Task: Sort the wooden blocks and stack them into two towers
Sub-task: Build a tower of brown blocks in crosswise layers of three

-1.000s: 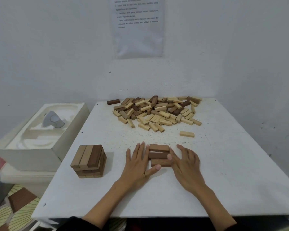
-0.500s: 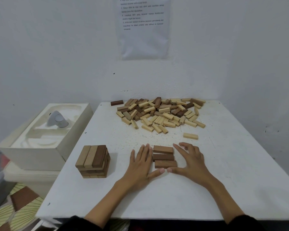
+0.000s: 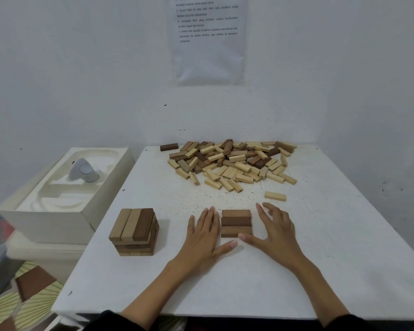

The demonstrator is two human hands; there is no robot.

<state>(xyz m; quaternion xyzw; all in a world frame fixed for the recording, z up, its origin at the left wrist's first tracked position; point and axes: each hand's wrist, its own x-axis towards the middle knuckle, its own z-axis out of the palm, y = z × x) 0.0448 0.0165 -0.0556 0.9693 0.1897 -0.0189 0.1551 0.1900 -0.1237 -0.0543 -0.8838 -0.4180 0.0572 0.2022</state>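
Wooden blocks are lying mostly in a loose mixed pile (image 3: 232, 163), pale and dark together, at the far side of the white table (image 3: 332, 259). The first tower (image 3: 134, 231) is standing several layers high near the table's left edge. A row of three blocks (image 3: 236, 223) is lying flat at near centre.

The left hand (image 3: 202, 237) and right hand (image 3: 276, 231) are flanking this row, fingers straight and spread and gripping nothing, with the thumb tips nearly meeting at its near edge.

Judgement: the second tower's base layer is being squared. The next move is calling for a far reach to the pile for blocks to lay crosswise on top.

A lone pale block (image 3: 275, 196) is lying just beyond the right hand, in the path of that reach. A white box (image 3: 101, 194) is sitting off the table's left side, out of the way.
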